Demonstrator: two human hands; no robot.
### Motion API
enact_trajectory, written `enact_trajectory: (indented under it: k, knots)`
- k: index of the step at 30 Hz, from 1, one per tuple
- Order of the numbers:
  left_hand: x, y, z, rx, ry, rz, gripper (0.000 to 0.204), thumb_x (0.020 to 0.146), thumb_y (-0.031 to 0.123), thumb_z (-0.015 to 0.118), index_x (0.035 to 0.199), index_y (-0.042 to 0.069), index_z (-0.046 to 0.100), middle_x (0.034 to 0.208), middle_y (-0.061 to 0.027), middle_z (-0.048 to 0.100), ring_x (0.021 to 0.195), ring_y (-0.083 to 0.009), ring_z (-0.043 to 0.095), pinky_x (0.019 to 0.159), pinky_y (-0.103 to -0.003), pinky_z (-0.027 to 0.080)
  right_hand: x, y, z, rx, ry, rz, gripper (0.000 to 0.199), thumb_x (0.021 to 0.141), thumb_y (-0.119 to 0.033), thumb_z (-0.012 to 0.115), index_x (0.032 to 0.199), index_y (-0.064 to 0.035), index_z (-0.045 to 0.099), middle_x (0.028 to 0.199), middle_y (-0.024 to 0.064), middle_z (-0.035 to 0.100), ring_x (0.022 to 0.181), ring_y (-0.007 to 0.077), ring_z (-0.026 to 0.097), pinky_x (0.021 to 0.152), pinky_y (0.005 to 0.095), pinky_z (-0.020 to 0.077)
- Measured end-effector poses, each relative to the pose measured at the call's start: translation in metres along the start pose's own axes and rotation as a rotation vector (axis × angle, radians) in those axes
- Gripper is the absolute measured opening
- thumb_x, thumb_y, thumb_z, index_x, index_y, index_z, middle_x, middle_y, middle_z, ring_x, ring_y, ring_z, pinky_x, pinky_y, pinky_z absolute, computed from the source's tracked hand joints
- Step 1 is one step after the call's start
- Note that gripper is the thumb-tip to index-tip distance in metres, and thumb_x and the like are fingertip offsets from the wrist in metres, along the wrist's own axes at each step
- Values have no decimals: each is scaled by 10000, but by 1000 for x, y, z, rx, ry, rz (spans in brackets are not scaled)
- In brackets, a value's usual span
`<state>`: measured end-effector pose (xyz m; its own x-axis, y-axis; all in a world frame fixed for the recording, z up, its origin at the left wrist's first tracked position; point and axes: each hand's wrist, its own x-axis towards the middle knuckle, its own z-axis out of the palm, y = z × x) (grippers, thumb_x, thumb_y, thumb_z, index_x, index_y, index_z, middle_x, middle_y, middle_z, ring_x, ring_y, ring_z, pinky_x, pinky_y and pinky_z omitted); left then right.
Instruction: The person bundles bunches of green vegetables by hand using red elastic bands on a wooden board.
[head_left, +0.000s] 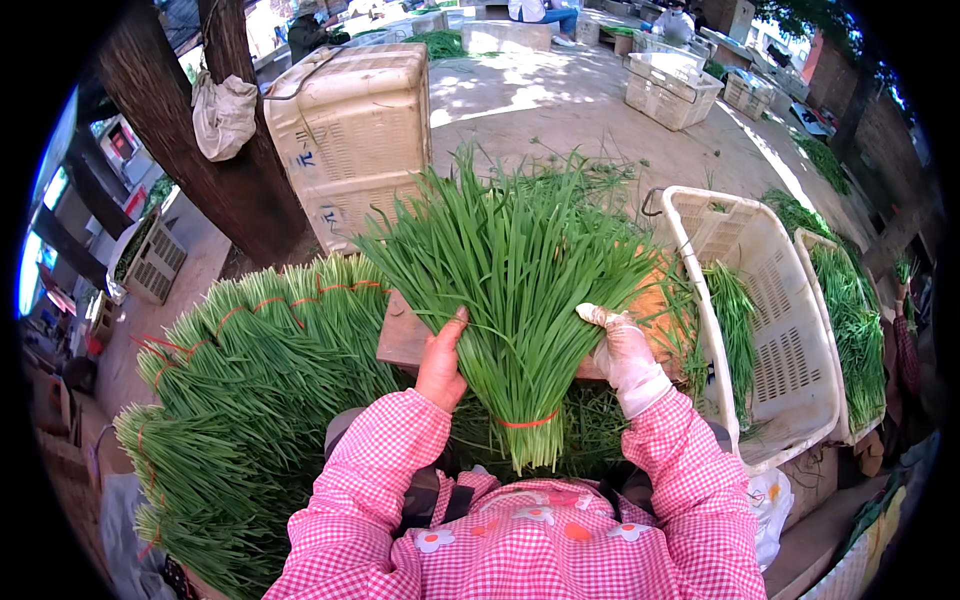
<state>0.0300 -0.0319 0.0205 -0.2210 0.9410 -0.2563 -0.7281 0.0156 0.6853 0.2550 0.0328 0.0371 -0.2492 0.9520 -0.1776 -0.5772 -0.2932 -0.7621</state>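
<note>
Head view: holding a large green bunch (520, 300) near the centre, leaf tips toward 12 o'clock, cut stems toward 6, an orange-red band (527, 422) round the lower stems. Grasping its left side with the bare left hand (441, 365), thumb laid over the leaves; grasping its right side with the gloved right hand (628, 352), thumb likewise on top. Other fingers mostly hidden, so impossible to tell how tightly curled. Behind the leaves, a wooden board (403, 335), brown at its left corner, orange toward 3 o'clock, strewn with loose greens. Between 8 and 9 o'clock, a heap of tied bunches (270, 370). At 3, a white crate (795, 370) with greens along its near side; just beyond, more greens (848, 340). At 11, big pale crates (350, 140) beside a tree (165, 110) at 10. Toward 1, sun-patched ground (590, 130) and another crate (672, 90).
</note>
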Motion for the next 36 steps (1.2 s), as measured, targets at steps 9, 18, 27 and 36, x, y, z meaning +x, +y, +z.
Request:
enact_trajectory:
  k: [9,18,27,36]
  knots:
    - [6,0,-10,-12,107,-31,399,858,239,633,1173,21,521,1079,-86,619,943,-223,616,829,-388,515,0,-91,-47,-51,234,-381,476,938,-192,485,1355,-24,328,1269,131,475,1092,197,508,934,340,414]
    - [6,-5,-15,21,46,-44,405,867,233,617,1191,17,505,1097,-92,613,954,-223,614,833,-388,514,-45,-30,49,-902,-586,-369,192,886,-6,488,1070,-18,543,981,94,609,901,173,610,817,289,477]
    - [7,-5,-20,12,-13,-114,392,924,272,505,1234,34,475,1179,-118,583,1051,-260,584,919,-429,474,-31,-14,40,-1042,-283,-429,364,857,-42,566,1212,-46,489,977,122,621,900,217,612,787,320,481]
    - [4,-11,-20,80,-43,-117,395,927,267,498,1236,22,480,1181,-114,583,1041,-253,590,913,-407,479,-25,-13,42,-1153,-157,-344,256,834,-157,625,1062,-61,560,729,69,571,691,220,576,656,338,459]
